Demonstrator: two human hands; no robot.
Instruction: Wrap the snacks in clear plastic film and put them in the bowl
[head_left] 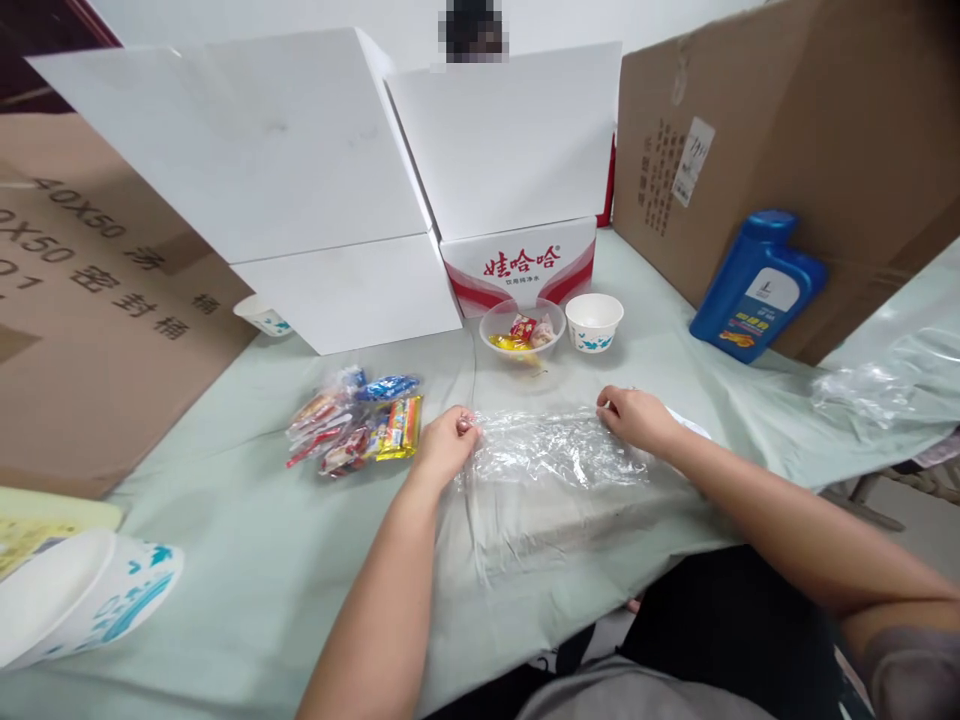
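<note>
A sheet of clear plastic wrap (551, 450) is stretched between my two hands, just above the green tablecloth. My left hand (444, 440) pinches its left edge with closed fingers. At the upper right corner, my right hand (636, 415) grips it the same way. Behind the wrap stands a clear plastic bowl (491, 345) with several wrapped snacks inside. A white paper bowl with blue print (594, 325) is beside it on the right. Left of my left hand lies a pile of packaged snacks (356, 420), with a yellow packet (400, 428) nearest the hand.
White boxes (517, 150) wall off the back. Large brown cartons (750, 130) stand at both sides. A blue bottle (761, 285) leans by the right carton. A big paper tub (142, 590) is at the front left. Crumpled clear plastic (870, 390) lies at the right edge.
</note>
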